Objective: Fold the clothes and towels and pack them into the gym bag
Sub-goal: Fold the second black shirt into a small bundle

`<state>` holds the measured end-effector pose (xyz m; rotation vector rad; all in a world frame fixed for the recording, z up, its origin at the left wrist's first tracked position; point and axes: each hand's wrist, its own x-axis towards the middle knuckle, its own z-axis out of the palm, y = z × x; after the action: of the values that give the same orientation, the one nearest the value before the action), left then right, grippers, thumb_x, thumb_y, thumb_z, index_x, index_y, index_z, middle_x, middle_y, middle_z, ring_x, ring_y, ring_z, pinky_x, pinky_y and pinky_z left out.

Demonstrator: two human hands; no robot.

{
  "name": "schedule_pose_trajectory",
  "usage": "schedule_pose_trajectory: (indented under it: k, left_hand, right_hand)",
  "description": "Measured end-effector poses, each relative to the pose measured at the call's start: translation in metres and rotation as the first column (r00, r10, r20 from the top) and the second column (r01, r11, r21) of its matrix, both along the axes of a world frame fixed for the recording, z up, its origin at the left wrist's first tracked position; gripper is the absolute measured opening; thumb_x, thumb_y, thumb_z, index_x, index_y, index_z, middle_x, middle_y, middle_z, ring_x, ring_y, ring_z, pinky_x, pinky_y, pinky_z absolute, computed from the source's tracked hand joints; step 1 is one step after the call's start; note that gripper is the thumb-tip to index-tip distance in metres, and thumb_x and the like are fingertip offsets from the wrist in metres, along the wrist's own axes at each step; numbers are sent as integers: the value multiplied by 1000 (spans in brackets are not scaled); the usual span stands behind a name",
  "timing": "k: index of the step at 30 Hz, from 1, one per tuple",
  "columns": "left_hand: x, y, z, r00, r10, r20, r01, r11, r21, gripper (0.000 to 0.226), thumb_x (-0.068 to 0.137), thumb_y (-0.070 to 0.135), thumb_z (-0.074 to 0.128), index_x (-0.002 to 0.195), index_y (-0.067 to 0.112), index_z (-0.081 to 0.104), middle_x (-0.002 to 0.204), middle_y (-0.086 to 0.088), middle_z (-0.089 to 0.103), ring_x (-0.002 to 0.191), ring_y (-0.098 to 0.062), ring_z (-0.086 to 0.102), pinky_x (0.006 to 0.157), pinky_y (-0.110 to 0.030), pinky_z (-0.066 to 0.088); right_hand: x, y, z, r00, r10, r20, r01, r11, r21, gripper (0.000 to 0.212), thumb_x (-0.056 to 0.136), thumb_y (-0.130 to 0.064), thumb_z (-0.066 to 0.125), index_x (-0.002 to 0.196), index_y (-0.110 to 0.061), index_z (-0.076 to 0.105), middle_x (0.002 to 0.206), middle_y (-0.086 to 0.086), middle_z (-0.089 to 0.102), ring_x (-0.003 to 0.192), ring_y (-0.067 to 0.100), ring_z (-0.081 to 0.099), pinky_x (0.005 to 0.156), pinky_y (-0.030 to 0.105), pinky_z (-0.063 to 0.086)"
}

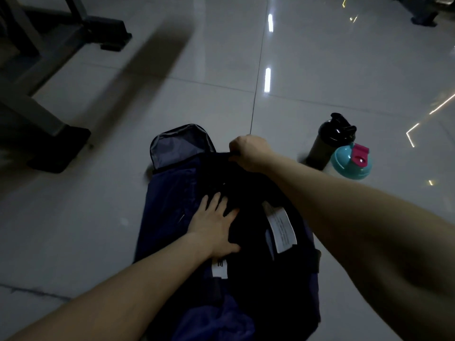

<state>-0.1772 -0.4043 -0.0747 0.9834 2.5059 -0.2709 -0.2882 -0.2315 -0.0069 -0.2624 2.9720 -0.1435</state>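
**Pressing a garment into the bag**

On the tiled floor point(320, 70) lies the gym bag point(167, 200), with a black garment point(248, 271) spread across its open top. Our left grip point(214, 225) rests flat on the garment with straight fingers, probably to hold the cloth down. Our right grip point(248, 151) curls round the garment's far edge, apparently to tuck it in. Two bottles point(350, 166) stand nearby.

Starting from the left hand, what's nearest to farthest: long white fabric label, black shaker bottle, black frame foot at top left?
From the left hand, head view:
1. Long white fabric label, just right.
2. Black shaker bottle, upper right.
3. Black frame foot, far upper left.
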Motion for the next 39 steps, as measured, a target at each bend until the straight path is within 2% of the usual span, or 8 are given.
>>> schedule_pose_trajectory:
  k: [13, 18, 24, 26, 29, 32, 36, 39]
  left_hand:
    - [-4, 16, 10, 983, -184, 21, 183, 951, -248, 90, 93, 73, 34, 160, 15, 21, 167, -17, 10, 154, -39, -3, 125, -51, -5]
    - [4, 4, 23, 978, -200, -50, 187, 963, -193, 94, 93, 78, 20, 162, 15, 8, 169, -17, 0, 155, -34, -6, 124, -53, -7]
    - [9, -42, 25, 962, -180, -206, 147, 975, -168, 88, 94, 77, 8, 162, 21, 3, 168, -15, -13, 153, -35, -22, 118, -61, -13]
    - [10, -51, 18, 972, -135, -191, 105, 982, -158, 89, 92, 81, 8, 162, 26, -2, 166, -14, -20, 151, -36, -27, 118, -61, -15]
    - [12, -58, 4, 987, -73, -141, 58, 993, -104, 93, 89, 84, 8, 161, 28, -9, 166, -12, -23, 151, -32, -27, 120, -57, -16]
    - [12, -61, 2, 991, -38, -129, 37, 999, -6, 96, 89, 85, 12, 163, 23, 7, 169, -9, -12, 155, -28, -15, 124, -51, -11]
    - [9, -67, 9, 970, 36, -239, -8, 993, 116, 92, 82, 86, 19, 139, 22, 54, 163, -12, 28, 150, -31, 20, 123, -48, 13]
    - [15, -66, 11, 920, 198, -338, -145, 974, 175, 80, 75, 82, 42, 127, 22, 55, 140, -9, 48, 129, -29, 40, 106, -45, 31]
  right_hand:
    - [-22, -5, 8, 955, -282, -93, 242, 920, -308, 51, 100, -50, 50, 63, -16, 46, 69, 6, 52, 75, 32, 56, 63, 31, 35]
    - [-6, 1, 9, 969, -245, -9, 242, 961, -137, 48, 96, -57, 53, 101, -11, 64, 106, 14, 68, 99, 35, 64, 70, 33, 42]
    - [57, 11, 4, 976, -196, -95, 180, 972, -150, 85, 80, -68, 63, 143, -18, 35, 134, 11, 50, 118, 36, 55, 90, 48, 50]
    - [74, 23, -11, 980, -158, -119, 151, 987, -62, 81, 83, -58, 66, 143, -19, 30, 128, 11, 53, 111, 37, 59, 80, 47, 51]
    - [82, 51, -31, 964, -221, -147, 225, 974, 11, 36, 93, -34, 57, 122, -17, 43, 108, 11, 64, 90, 38, 65, 64, 42, 49]
    - [85, 65, -35, 925, -366, -102, 370, 929, 15, 15, 94, -26, 50, 104, -16, 48, 100, 13, 67, 85, 37, 64, 63, 40, 47]
    - [97, 46, -28, 902, -413, -123, 405, 911, -84, 47, 94, -54, 53, 112, -12, 41, 111, 12, 59, 91, 37, 64, 63, 39, 42]
    - [122, 38, -18, 857, -505, -103, 492, 861, -129, 63, 85, -60, 64, 114, -11, 36, 115, 11, 55, 95, 38, 64, 67, 41, 43]
